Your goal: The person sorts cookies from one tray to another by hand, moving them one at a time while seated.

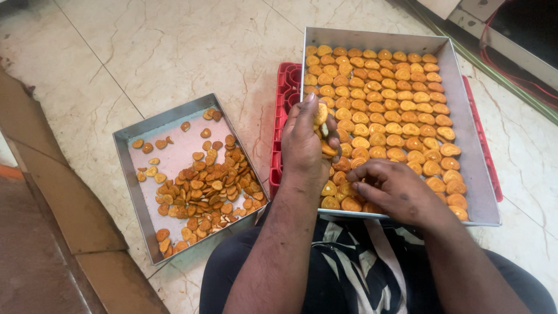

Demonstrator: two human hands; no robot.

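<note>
Pale marble floor (192, 46) carries a small steel tray (135, 186), its long axis slanting, scattered with loose biscuits (203, 192). Further right, the left hand (305, 145) curls its fingers round a stack of biscuits (323, 125) standing roughly upright. Beside it the right hand (395, 189), fingers bent, touches biscuit rows (389, 104) in the large tray (465, 116), hiding several; a red crate (285, 116) shows partly beneath.

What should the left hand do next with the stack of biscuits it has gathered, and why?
Probably carry it over to the smaller tray and drop it there. The left hand already grips several biscuits lifted off the big tray, while the right hand gathers more at the near edge. The smaller tray holds a loose pile of the same pieces.
</note>
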